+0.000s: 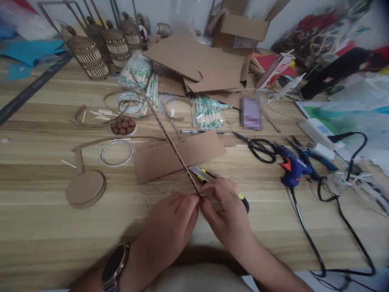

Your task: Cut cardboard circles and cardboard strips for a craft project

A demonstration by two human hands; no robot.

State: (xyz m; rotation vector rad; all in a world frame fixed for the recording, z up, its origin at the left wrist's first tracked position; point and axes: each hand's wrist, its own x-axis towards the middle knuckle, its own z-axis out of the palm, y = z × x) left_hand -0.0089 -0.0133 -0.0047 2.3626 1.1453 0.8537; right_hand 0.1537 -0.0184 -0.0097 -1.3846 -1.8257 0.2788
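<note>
My left hand [174, 223] and my right hand [226, 211] meet near the table's front, both with fingers pinched on the near end of a long, thin cardboard strip [172, 142]. From my fingertips the strip slants away to the upper left, its corrugated edge showing. A yellow and black utility knife [206, 175] with its blade out lies partly hidden behind my right hand. Beyond it is a flat rectangular piece of cardboard [164, 158]. To the left, stacked cardboard discs [85, 188] lie beside a ring of white tape [117, 153].
Black scissors [263, 150], a blue glue gun [293, 166] with its cord, and pliers [322, 159] lie at the right. Further back are a bowl of brown nuts [123, 125], bagged wooden sticks [209, 113], large cardboard sheets [197, 61] and several lantern-like models [88, 54].
</note>
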